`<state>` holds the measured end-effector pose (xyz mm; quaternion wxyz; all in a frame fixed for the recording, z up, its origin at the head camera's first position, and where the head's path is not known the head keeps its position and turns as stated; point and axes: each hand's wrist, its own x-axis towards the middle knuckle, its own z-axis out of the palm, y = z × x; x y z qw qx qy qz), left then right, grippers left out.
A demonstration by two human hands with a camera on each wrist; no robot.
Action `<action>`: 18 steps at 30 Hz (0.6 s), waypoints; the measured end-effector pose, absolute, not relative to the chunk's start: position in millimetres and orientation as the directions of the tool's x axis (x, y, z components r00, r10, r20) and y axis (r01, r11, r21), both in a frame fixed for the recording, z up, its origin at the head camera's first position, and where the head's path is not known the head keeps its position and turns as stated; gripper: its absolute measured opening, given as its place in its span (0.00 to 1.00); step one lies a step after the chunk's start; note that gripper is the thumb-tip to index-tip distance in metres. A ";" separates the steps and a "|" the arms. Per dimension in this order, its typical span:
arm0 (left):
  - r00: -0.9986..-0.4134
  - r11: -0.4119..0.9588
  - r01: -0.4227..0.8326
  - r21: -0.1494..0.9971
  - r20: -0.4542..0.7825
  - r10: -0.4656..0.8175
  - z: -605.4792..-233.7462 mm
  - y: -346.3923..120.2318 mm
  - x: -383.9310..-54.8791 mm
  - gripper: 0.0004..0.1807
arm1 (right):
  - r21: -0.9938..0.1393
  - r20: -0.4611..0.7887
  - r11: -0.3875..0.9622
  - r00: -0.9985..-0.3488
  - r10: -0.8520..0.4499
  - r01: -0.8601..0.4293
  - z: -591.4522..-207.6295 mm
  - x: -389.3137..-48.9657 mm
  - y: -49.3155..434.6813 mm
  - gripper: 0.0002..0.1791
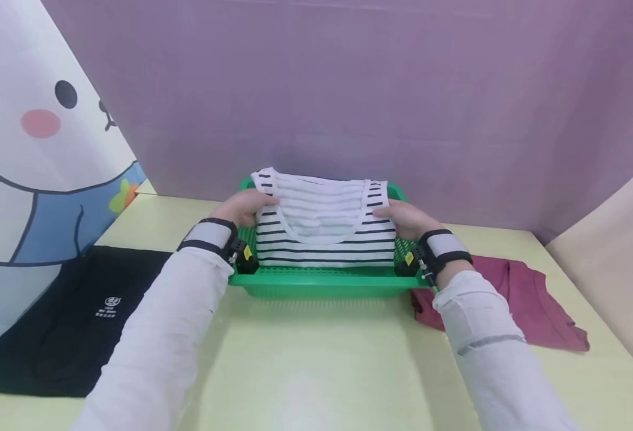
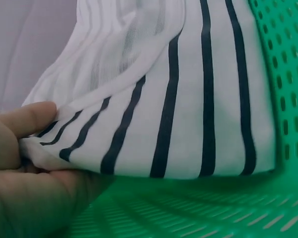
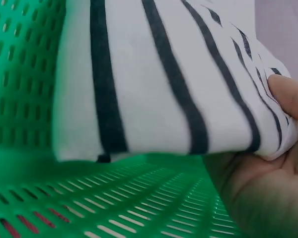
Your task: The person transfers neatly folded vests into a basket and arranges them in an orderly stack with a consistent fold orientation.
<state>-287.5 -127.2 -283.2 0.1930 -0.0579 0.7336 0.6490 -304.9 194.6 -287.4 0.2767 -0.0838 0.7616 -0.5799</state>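
Observation:
A folded white shirt with dark stripes (image 1: 327,254) lies partly inside a green plastic basket (image 1: 327,287), its neckline facing up and its far edge raised over the back rim. My left hand (image 1: 246,206) grips the shirt's left side, thumb on top and the other fingers hidden underneath. On the opposite side my right hand (image 1: 405,218) pinches the shirt the same way. Seen from the left wrist, the striped fabric (image 2: 188,99) hangs within the perforated basket wall (image 2: 283,74). The right wrist view has the thumb (image 3: 288,96) pressed on the fabric over the slotted basket floor (image 3: 139,198).
A folded black garment (image 1: 73,323) with a small white print lies on the table (image 1: 316,365) at left. To the right, a folded maroon garment (image 1: 532,305) lies partly behind the right forearm. A purple wall panel (image 1: 348,90) rises behind the basket.

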 end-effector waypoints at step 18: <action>-0.905 0.529 -0.236 0.815 -0.382 0.185 -292.6 -123.5 -288.6 0.23 | -0.883 -0.415 0.414 -0.777 -0.473 0.219 -293.0 -300.0 192.7 0.31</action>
